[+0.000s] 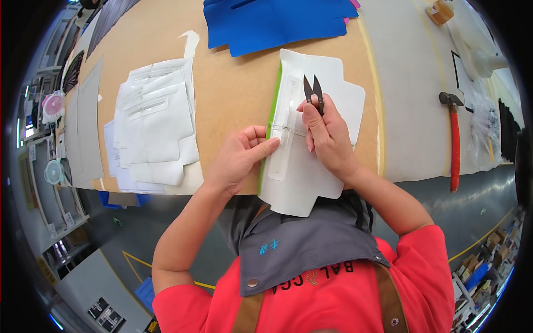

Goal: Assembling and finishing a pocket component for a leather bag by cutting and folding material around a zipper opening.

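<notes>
A white cut panel (333,77) with a green left edge lies at the table's front, its lower end reaching past the edge toward my apron. A long pale strip with a slot runs down its left part, crossed by a thin thread-like line. My left hand (244,152) pinches the panel's green edge, thumb on top and fingers beneath. In my right hand (327,136) I grip dark thread snips (313,94), blades pointing away from me and slightly apart. The right hand rests over the middle of the panel.
A stack of similar white panels (158,122) lies to the left. Blue panels (277,25) sit at the far side. On the right are a red-handled hammer (454,139), clear plastic wrapping (484,133) and an amber jar (440,12).
</notes>
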Tool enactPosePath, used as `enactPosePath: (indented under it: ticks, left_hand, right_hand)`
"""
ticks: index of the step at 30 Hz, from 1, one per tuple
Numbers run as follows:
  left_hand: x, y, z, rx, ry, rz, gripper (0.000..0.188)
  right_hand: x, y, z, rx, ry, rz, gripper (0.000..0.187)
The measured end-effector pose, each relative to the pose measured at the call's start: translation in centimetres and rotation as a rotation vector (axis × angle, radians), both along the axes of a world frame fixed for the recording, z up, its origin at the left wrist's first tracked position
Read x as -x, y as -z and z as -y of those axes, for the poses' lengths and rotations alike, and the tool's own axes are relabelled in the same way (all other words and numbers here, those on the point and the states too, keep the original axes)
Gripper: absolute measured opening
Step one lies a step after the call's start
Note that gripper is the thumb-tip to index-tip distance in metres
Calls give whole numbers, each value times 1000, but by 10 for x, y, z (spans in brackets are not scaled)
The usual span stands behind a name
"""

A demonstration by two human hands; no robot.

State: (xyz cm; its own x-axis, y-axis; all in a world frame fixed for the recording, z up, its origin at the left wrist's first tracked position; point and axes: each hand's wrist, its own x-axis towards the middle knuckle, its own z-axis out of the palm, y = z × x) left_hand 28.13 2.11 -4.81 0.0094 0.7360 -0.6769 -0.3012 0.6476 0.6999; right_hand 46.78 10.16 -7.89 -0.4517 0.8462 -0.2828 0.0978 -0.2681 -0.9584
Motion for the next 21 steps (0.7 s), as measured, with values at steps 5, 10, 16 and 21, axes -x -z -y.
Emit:
enactPosePath:
  ticks: [5, 10, 16, 21]
  left_hand:
    - [7, 15, 8, 37, -141, 430, 30]
    - [25, 23, 13, 41, -32, 559, 30]
    - [-1, -9, -17, 54, -73, 72, 29]
    - [2, 1, -26, 77, 77, -14, 20]
  right_hand:
    - [2, 7, 6, -324, 17, 57, 22]
    - [2, 3, 1, -302, -57, 91, 21]
    - [-2, 8, 5, -230, -99, -4, 24]
    - [-1, 9, 7, -165, -67, -45, 26]
